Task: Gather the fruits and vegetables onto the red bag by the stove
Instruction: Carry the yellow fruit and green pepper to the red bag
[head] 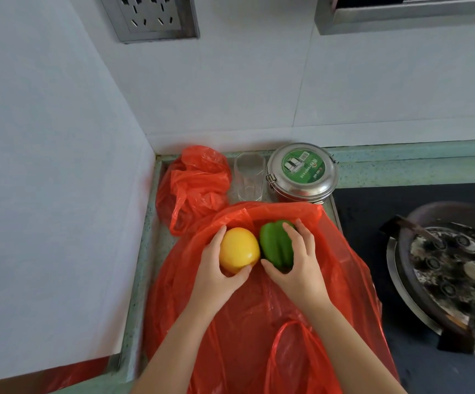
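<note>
Left hand (216, 268) grips a round yellow bell pepper (239, 249); right hand (298, 265) grips a glossy green bell pepper (276, 244). Both peppers sit side by side, almost touching, on the flat red plastic bag (244, 331) beside the black stove top (372, 211).

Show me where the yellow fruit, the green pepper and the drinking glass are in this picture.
yellow fruit (239, 248), head view, its bare upper surface.
green pepper (274, 244), head view, its left lobe.
drinking glass (250, 177), head view, middle of its clear wall.
</note>
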A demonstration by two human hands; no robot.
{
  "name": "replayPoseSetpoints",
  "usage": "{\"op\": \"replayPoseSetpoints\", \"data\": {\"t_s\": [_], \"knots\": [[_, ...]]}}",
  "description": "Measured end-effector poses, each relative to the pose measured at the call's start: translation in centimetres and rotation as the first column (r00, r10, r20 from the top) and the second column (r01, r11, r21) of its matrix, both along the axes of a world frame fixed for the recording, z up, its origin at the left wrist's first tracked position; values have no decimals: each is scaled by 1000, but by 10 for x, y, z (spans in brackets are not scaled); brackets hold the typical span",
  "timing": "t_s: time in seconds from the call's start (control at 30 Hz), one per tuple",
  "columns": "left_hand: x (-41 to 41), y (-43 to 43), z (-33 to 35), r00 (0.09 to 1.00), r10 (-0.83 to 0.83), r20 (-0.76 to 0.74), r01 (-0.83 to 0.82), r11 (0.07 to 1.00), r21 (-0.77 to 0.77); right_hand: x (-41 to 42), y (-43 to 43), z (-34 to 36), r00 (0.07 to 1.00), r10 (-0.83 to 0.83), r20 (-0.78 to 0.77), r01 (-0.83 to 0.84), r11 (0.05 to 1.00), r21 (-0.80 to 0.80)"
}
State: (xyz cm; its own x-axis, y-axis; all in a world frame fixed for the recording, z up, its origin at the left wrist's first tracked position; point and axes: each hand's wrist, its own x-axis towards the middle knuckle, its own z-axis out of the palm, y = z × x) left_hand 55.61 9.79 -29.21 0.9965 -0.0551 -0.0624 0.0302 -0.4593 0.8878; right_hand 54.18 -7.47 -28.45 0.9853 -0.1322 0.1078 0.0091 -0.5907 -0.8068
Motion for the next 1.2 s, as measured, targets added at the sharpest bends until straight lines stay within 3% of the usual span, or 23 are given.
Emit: {"op": "replayPoseSetpoints", "data": {"t_s": [0.53, 0.97, 1.2], "knots": [[-17, 3, 8, 997, 51, 62, -54, 997, 47, -23, -1, 16, 999, -28, -16, 27, 998, -52], [-70, 7, 41, 986, 21, 163, -57, 974, 218, -83, 8, 59, 998, -29, 62, 39, 986, -164], [-112, 13, 68, 922, -160, 352, 3, 913, 408, -131, 20, 85, 995, -39, 93, 69, 938, -339]]}}
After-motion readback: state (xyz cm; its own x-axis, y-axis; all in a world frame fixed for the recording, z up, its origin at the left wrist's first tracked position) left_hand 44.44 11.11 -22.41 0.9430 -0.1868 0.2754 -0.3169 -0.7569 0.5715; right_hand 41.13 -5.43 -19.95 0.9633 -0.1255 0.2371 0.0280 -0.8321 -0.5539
